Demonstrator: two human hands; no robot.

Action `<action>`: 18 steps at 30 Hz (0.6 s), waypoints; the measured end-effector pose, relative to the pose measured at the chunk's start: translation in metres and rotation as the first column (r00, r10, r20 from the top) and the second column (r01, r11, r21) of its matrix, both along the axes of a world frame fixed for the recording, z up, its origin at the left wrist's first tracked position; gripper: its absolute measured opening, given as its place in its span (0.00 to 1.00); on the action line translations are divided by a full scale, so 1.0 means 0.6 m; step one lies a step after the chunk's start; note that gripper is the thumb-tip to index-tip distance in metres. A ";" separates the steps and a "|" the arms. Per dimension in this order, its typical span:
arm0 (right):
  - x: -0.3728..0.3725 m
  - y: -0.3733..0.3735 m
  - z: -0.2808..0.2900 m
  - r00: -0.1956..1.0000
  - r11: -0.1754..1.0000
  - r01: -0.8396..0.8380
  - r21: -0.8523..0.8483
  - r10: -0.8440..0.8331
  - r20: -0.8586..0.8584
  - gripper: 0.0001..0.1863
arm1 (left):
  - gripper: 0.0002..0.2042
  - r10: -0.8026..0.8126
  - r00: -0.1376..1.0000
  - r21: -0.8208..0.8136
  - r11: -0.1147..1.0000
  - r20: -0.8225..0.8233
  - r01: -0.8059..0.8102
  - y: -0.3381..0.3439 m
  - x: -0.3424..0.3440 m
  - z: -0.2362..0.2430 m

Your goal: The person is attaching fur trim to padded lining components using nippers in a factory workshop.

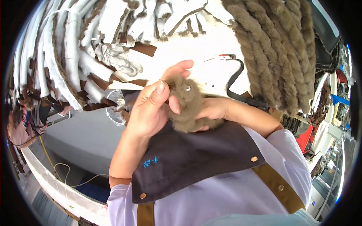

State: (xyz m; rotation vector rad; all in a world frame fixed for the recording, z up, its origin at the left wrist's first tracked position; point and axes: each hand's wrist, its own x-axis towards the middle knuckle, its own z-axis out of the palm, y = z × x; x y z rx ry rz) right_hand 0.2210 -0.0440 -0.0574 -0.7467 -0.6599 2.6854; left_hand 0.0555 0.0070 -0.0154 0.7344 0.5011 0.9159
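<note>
A fluffy brown fur piece (185, 103) is up in front of my apron, between both hands. On its upper part sits a small white, curved bit (188, 88), too small to name. My left hand (149, 103) wraps the fur from the left, its thumb raised and one finger pressing over the front. From the other side, my right hand (215, 110) grips the lower part, with fingertips showing under the fur. Fur covers some of the fingers of both hands.
Long brown fur strips (273, 52) hang in twisted lengths at the right of the white table (188, 49). White-backed fur strips (71, 49) heap up at the left. A red-handled cutter (225, 57), a black strap (234, 81) and crumpled pale cloth (118, 60) lie between.
</note>
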 end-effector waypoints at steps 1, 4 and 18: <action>-0.006 0.008 0.032 0.987 0.998 -0.049 0.029 0.044 0.156 0.15 | 0.24 -0.096 0.990 -0.177 0.978 0.102 0.113 -0.004 0.000 -0.002; 0.010 0.004 0.014 0.895 0.423 -0.170 0.890 -0.312 0.319 0.14 | 0.27 -0.209 0.960 -0.332 0.906 0.184 0.261 -0.007 -0.026 -0.011; 0.105 0.049 0.011 0.292 0.475 -0.304 0.826 -0.779 0.556 0.09 | 0.22 0.167 0.931 0.334 0.941 -0.325 -0.053 -0.012 -0.019 0.064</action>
